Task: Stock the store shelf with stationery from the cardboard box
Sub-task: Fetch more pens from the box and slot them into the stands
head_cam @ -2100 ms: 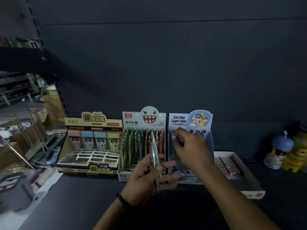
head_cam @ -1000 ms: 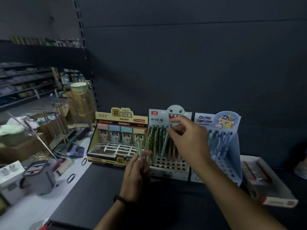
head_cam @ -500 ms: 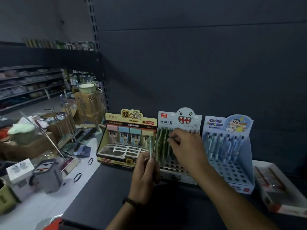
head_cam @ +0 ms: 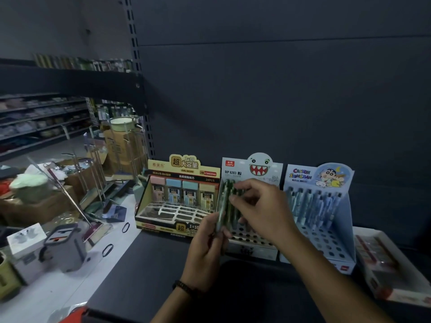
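Pens' lower ends hidden behind right hand, grip unclear.

Lead-refill box left, monster pen display middle, cartoon pen display right.

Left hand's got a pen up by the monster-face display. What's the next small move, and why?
Probably lower the pen in the left hand into an empty hole of the monster-face display: its front rows look unfilled, and the right hand is at the pens already standing there.
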`<state>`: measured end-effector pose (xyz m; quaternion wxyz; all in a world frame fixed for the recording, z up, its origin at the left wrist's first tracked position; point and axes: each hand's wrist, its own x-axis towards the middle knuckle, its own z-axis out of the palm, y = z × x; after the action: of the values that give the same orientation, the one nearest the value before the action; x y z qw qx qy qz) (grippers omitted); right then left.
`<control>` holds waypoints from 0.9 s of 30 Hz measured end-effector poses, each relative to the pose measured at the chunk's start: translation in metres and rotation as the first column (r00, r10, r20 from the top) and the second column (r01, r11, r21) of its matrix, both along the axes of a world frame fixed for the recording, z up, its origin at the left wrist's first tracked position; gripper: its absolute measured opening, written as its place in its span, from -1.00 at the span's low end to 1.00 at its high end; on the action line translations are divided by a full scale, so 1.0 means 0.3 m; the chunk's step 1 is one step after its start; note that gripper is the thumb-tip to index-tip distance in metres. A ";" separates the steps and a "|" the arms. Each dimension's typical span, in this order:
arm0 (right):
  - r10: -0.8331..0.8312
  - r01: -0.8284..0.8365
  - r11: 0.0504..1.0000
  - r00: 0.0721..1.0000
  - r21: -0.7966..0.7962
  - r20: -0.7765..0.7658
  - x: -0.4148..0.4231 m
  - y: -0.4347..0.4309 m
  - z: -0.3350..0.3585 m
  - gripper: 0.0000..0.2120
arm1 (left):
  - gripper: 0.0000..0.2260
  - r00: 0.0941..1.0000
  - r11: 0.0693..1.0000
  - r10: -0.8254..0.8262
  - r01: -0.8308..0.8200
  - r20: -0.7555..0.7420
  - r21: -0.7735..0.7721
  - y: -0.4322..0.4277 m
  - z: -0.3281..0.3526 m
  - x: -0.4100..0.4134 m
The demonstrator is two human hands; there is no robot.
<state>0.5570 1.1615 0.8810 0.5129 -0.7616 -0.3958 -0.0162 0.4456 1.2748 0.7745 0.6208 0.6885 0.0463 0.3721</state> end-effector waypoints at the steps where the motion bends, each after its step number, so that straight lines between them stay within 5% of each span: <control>1: 0.013 -0.013 1.000 1.000 0.009 -0.005 -0.008 0.002 -0.002 -0.75 | -0.72 1.000 1.000 0.000 0.000 0.002 0.016 -0.001 -0.001 -0.002; 9: -0.010 0.008 0.999 0.998 0.037 0.055 -0.001 0.000 -0.014 -0.80 | -0.71 0.999 1.000 0.019 -0.019 -0.041 0.000 -0.013 0.015 -0.013; 15: -0.172 0.154 0.969 0.982 0.194 0.082 0.032 -0.040 0.001 -0.78 | -0.74 0.889 0.841 0.430 -0.331 -0.157 0.427 -0.012 -0.015 0.000; 20: -0.227 0.200 0.970 0.951 0.142 0.211 0.043 -0.039 -0.018 -0.84 | -0.90 0.917 0.720 0.391 -0.254 -0.076 0.646 -0.012 -0.032 0.021; 27: -0.230 0.230 0.972 0.903 0.043 0.363 0.052 -0.004 -0.045 -0.96 | -0.87 0.929 0.708 0.360 -0.211 -0.087 0.674 0.009 -0.054 0.029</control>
<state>0.5727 1.1604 0.8675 0.4242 -0.7868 -0.3918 -0.2177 0.4544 1.2776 0.7584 0.2665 0.8812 0.0860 0.3809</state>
